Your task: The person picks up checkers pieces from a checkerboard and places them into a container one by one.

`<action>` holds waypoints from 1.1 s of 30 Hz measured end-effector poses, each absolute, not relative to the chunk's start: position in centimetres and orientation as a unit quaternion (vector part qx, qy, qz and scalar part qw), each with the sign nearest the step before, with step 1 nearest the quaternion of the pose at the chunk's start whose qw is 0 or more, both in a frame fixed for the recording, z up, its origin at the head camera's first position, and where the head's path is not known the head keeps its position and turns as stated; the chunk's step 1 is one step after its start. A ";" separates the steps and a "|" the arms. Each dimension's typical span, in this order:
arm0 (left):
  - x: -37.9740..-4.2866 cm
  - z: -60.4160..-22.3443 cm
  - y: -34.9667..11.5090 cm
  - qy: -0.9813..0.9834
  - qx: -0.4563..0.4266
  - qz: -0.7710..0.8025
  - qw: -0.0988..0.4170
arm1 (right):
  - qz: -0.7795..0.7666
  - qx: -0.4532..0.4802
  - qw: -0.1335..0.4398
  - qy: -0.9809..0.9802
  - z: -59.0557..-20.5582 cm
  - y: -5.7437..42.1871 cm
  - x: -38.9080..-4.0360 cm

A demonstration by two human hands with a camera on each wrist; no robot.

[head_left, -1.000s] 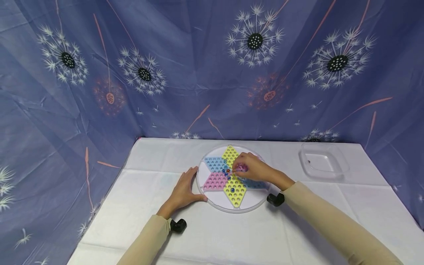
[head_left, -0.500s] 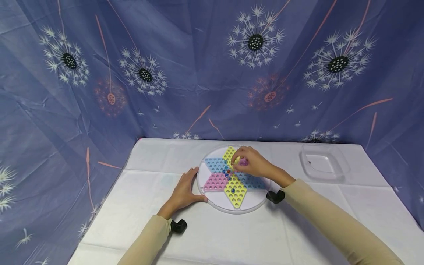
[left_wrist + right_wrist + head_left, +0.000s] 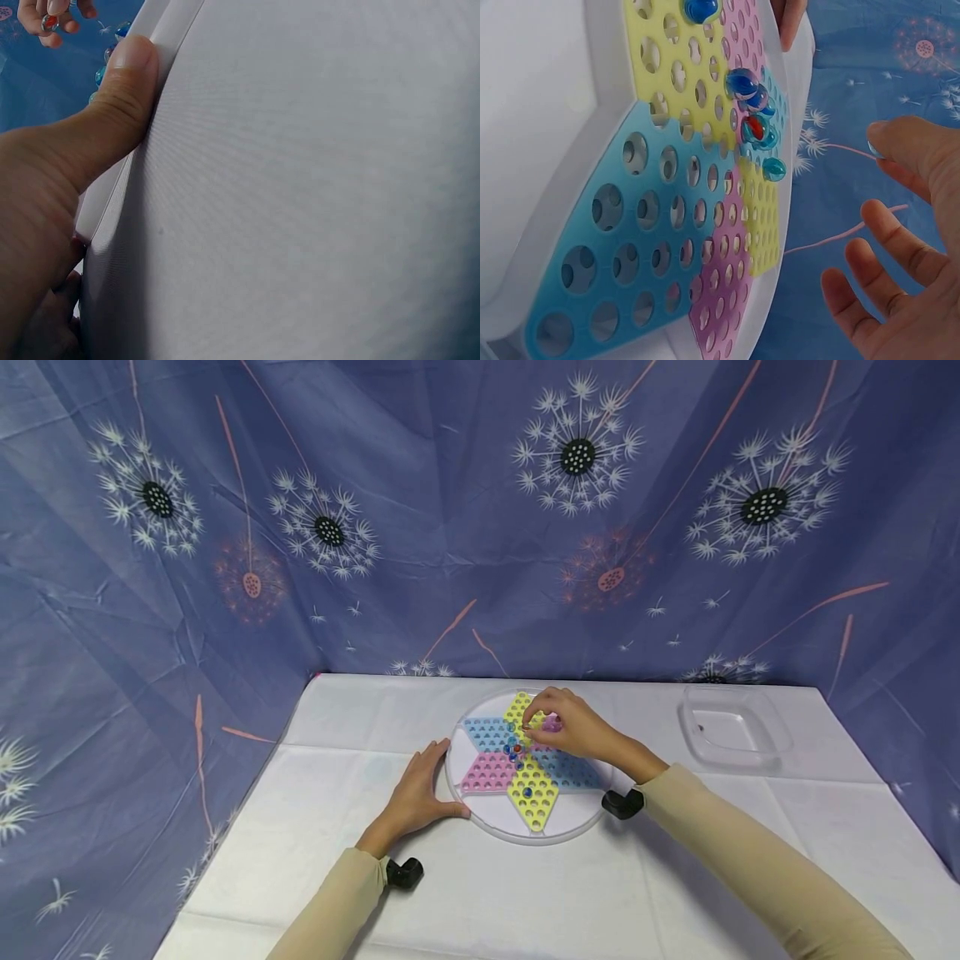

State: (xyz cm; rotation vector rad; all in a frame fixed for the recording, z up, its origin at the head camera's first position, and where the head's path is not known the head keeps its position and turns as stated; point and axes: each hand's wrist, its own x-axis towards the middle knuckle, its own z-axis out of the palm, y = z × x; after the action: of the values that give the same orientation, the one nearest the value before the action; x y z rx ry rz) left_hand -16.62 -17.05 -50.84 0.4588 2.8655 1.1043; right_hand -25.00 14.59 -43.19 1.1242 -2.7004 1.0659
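Note:
A round white Chinese checkers board with a yellow, pink and blue star of holes lies on the table. My left hand rests at its left edge, fingers and thumb spread along the rim; in the left wrist view the thumb presses on that rim. Above the far part of the star, my right hand pinches a small glass marble with red in it between thumb and fingertips. Several blue and red marbles sit grouped near the star's centre. One blue marble sits apart in the near yellow point.
A clear plastic container stands on the white-covered table at the right, with a small dark speck or bead inside. A blue dandelion-print curtain hangs behind the table and along its sides.
My right hand has lifted slightly away from the board's centre toward its far side, then stayed nearly still. The left hand keeps its place at the rim.

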 end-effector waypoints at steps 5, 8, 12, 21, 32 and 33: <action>-16.6 -50.8 -17.1 0.923 0.150 0.353 0.017 | 0.342 0.359 0.014 -0.869 -43.2 14.6 -25.0; -16.6 -50.8 -17.0 0.923 0.149 0.354 0.017 | 0.344 0.356 0.013 -0.869 -43.2 14.7 -25.0; -16.6 -50.8 -17.0 0.922 0.149 0.356 0.016 | 0.348 0.353 0.014 -0.868 -43.2 14.7 -25.0; -16.6 -51.0 -17.1 0.922 0.148 0.357 0.014 | 0.355 0.341 0.021 -0.870 -43.1 15.6 -25.0; -16.5 -50.8 -17.0 0.923 0.140 0.359 0.019 | 0.361 0.313 0.035 -0.878 -43.0 19.0 -25.3; -16.5 -50.8 -16.9 0.923 0.140 0.359 0.018 | 0.360 0.311 0.038 -0.879 -43.0 19.4 -25.2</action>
State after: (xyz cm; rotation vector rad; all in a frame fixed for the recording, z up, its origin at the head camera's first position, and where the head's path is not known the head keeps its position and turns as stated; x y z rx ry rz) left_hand -16.48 -16.94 -50.82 0.4342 2.8646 1.1156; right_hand -25.25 19.35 -42.95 0.9542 -2.6969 1.1033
